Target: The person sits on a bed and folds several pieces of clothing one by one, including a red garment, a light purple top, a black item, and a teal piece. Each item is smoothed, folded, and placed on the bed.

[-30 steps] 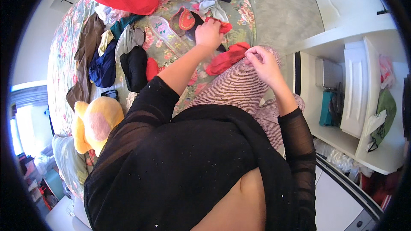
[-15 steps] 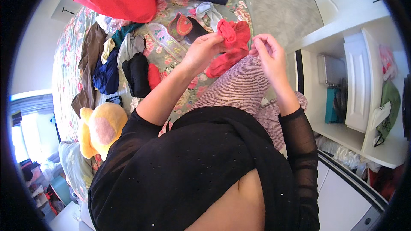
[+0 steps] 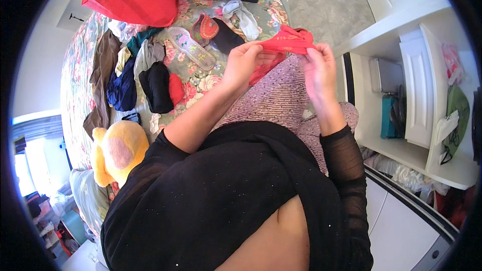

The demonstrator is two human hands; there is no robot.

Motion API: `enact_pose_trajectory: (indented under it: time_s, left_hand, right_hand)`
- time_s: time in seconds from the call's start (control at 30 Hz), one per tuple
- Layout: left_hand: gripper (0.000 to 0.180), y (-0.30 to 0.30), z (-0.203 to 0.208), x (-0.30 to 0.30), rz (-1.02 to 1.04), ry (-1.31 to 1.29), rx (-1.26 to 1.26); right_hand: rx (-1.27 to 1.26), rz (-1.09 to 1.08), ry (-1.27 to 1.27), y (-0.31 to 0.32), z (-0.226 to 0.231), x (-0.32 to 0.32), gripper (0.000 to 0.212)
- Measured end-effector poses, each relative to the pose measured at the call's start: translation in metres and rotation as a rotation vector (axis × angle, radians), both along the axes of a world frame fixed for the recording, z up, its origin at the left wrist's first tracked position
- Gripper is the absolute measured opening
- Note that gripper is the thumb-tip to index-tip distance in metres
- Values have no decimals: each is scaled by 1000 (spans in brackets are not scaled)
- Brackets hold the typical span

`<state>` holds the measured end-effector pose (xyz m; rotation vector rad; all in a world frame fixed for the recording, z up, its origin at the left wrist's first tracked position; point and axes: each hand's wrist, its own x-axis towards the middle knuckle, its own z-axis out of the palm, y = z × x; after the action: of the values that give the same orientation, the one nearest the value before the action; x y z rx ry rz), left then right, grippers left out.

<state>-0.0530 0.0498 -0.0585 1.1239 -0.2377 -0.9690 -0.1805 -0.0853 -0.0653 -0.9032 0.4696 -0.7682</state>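
Stretched taut between my two hands is a red sock (image 3: 287,44), held over my raised thigh in its patterned trousers. My left hand (image 3: 242,64) pinches one end and my right hand (image 3: 320,68) pinches the other. More red cloth (image 3: 266,69) hangs below, partly behind my left fingers; whether it is a second sock I cannot tell. Just beyond my left hand lie embroidered insoles, one pale (image 3: 193,50) and one red-tipped (image 3: 207,28). A black cloth piece (image 3: 226,37) and a light grey sock-like cloth (image 3: 242,19) lie beside them on the flowered bedspread (image 3: 208,83).
Folded and loose clothes lie on the left: a brown garment (image 3: 104,65), a navy one (image 3: 120,89), a black roll (image 3: 156,88) and a red bundle (image 3: 175,89). A yellow plush toy (image 3: 133,145) sits nearer. A red bag (image 3: 133,0) stands far off; an open cabinet (image 3: 396,148) is right.
The red sock, bunched up half a second ago, is now pulled out between both hands. My right hand has closed on its end, where before its fingers were beside the cloth.
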Motion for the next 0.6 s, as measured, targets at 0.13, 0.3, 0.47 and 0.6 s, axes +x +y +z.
enact_pose_trajectory:
  time_s: [0.13,0.3,0.47,0.6]
  left_hand:
    - [30,-13,11,3,87,499,-144]
    - [31,-16,12,11,-63,650,-246]
    - [34,-11,9,7,-252,657,-283]
    - [28,-12,4,1,-386,102,-129]
  right_hand:
    - [406,262,-214,-6,1,-3,8]
    - [38,434,8,-11,11,-8,17]
    - [-691,252,457,-13,10,0,33]
    - [-704,43,400,-8,14,3,24]
